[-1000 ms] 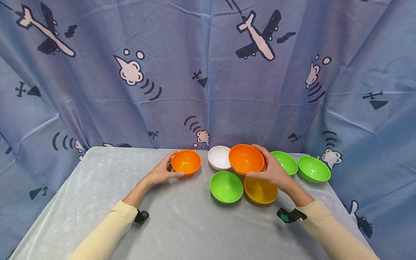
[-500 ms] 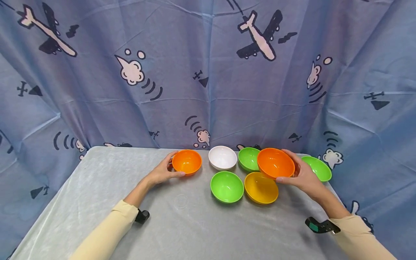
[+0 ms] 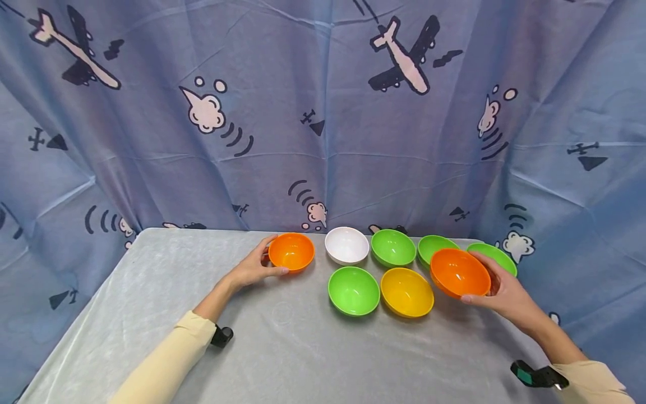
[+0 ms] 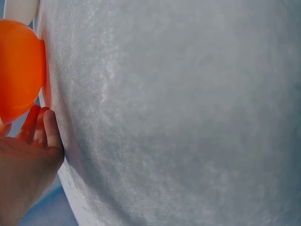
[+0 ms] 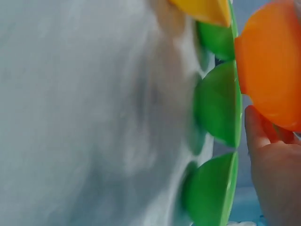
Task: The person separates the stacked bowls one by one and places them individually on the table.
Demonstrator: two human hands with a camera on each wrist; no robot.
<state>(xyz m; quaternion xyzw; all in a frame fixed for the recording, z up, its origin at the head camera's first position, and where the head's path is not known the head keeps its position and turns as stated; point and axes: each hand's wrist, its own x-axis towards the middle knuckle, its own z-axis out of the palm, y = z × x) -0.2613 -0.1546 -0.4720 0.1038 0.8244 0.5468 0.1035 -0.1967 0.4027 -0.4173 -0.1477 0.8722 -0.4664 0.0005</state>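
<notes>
My left hand (image 3: 256, 265) holds a small orange bowl (image 3: 291, 252) by its left side, thumb at the near side and fingers at the back. In the left wrist view that bowl's base is close to the cloth; whether it touches is hard to tell. On the right, my right hand (image 3: 507, 290) grips a second orange bowl (image 3: 460, 273) between thumb and fingers. The right wrist view shows this bowl raised off the table, its outside facing the camera. It partly covers a green bowl (image 3: 433, 244) and the rightmost green bowl (image 3: 497, 256) behind it.
A white bowl (image 3: 346, 246) and a green bowl (image 3: 393, 248) stand in the back row. In front of them sit another green bowl (image 3: 354, 291) and a yellow bowl (image 3: 407, 293). A pale cloth covers the table (image 3: 303, 353); a patterned blue curtain (image 3: 272, 112) hangs behind.
My right hand has carried its orange bowl rightward and nearer, from over the white and yellow bowls to right of the yellow one. My left hand has stayed on its bowl.
</notes>
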